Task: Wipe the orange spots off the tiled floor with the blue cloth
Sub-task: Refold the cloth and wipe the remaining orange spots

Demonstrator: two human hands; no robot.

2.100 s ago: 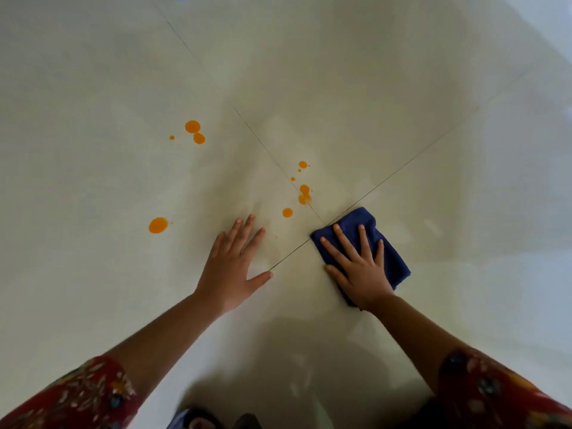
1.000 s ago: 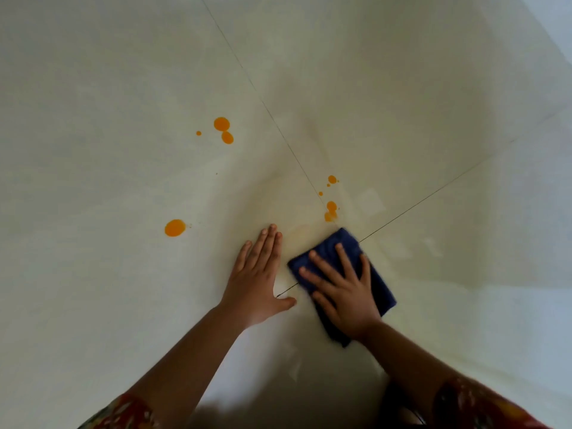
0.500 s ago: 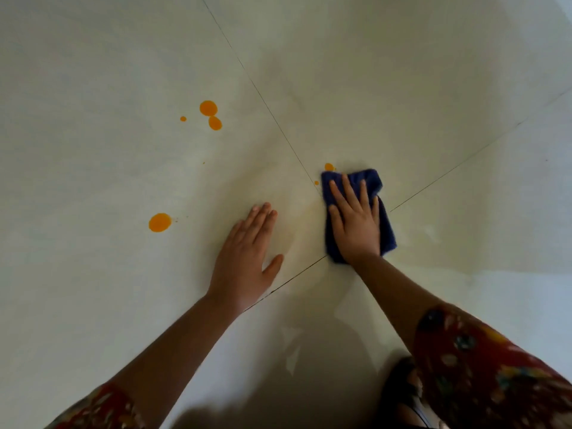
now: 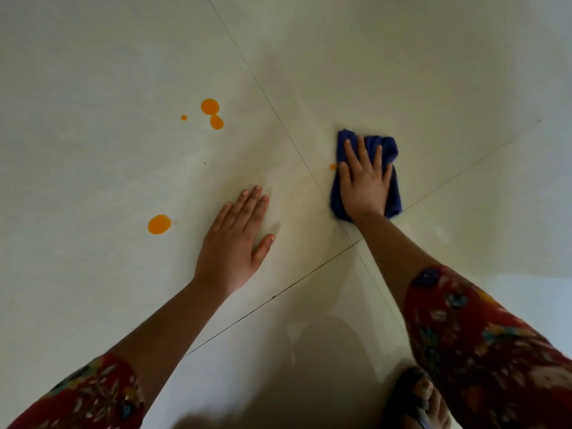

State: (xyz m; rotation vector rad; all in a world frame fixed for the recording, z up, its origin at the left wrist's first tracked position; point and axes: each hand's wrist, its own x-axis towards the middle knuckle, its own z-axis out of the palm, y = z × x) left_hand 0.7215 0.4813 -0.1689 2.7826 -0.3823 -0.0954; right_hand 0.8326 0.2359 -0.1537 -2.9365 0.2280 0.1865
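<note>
My right hand (image 4: 363, 184) presses flat on the folded blue cloth (image 4: 390, 150), fingers straight, just right of a tile joint. A small orange spot (image 4: 332, 166) peeks out at the cloth's left edge. My left hand (image 4: 236, 243) rests flat on the pale tiled floor (image 4: 93, 289), fingers straight and together. Left of it lies a large orange spot (image 4: 159, 224). Farther up sit two touching orange spots (image 4: 212, 113) with a tiny dot (image 4: 184, 117) beside them.
Thin dark tile joints (image 4: 278, 119) cross near my right wrist. A foot in a sandal (image 4: 418, 397) shows at the bottom right. My shadow darkens the floor at the bottom centre.
My right hand has pushed the cloth forward over the spots along the joint, and only one small spot shows at its edge. My left hand stays planted on the floor.
</note>
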